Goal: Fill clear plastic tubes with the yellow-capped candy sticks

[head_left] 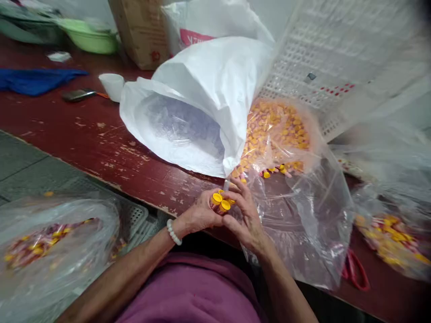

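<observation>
Hands (202,211) seemingly cupped around yellow caps (217,198)

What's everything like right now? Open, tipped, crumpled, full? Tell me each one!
Small yellow-capped pieces: bunched between the hands
Bare left hand: curled around them
Bare right hand: fingers bent against them
Big white sack: lying down, mouth wide open
White perforated plastic crate: tilted up
Clear plastic bag at lower left: yellow and pink pieces inside
Blue cloth: lying rumpled
Red-brown table: paint chipped
</observation>
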Demonstrator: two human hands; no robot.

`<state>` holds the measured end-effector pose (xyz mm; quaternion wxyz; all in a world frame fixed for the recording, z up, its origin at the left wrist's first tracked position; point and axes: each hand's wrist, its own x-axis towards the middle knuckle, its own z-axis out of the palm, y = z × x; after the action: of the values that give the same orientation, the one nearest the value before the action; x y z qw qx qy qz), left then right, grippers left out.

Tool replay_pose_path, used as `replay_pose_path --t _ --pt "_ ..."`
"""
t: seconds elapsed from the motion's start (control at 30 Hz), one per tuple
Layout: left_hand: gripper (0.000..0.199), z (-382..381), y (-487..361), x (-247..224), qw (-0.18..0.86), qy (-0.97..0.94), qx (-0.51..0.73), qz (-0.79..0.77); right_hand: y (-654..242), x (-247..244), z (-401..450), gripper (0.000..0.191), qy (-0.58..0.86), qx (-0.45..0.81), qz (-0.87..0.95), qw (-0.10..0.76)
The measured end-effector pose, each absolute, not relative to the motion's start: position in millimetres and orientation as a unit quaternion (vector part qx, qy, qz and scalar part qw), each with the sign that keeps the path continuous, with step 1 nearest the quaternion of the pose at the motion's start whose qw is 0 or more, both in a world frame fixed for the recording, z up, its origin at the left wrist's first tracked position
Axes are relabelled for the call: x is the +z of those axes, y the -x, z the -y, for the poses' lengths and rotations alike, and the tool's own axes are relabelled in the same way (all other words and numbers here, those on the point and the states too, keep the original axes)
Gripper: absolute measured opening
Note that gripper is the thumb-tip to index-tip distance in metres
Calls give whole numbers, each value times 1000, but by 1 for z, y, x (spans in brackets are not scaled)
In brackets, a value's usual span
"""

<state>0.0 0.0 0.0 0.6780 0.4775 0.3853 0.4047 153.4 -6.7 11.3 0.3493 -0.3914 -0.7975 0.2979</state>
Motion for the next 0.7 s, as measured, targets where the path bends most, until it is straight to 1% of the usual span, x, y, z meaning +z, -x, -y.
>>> replay_pose_path --t 0.1,0.17,0.2,0.27,0.33,0.43,0.5,0.57,0.63,0.7 --pt "27 0 8 -4 705 -436 406 -385 -151 15 8 81 413 252 796 365" --pt "21 0 10 -5 734 -409 411 -352 -146 16 8 100 405 194 823 348" --pt "19 1 11 -5 751 -395 415 -329 -142 15 8 105 390 161 845 330" --pt "19 5 11 -4 778 -353 424 -300 -133 13 8 104 349 108 885 290" --pt "21 11 9 -4 795 -298 434 -300 -124 10 10 93 322 80 905 267" --pt "20 22 11 -11 817 -235 430 -304 -112 0 11 73 300 52 913 272" --pt "18 28 20 -19 825 -203 428 -308 -100 -9 8 67 275 49 919 279" --pt "18 38 37 -25 811 -173 456 -323 -83 -17 9 67 240 80 928 275" --pt "23 52 66 -28 779 -142 509 -338 -66 -20 13 77 220 142 929 261" --pt "32 70 111 -33 737 -108 564 -357 -54 -21 18 85 229 200 917 259"
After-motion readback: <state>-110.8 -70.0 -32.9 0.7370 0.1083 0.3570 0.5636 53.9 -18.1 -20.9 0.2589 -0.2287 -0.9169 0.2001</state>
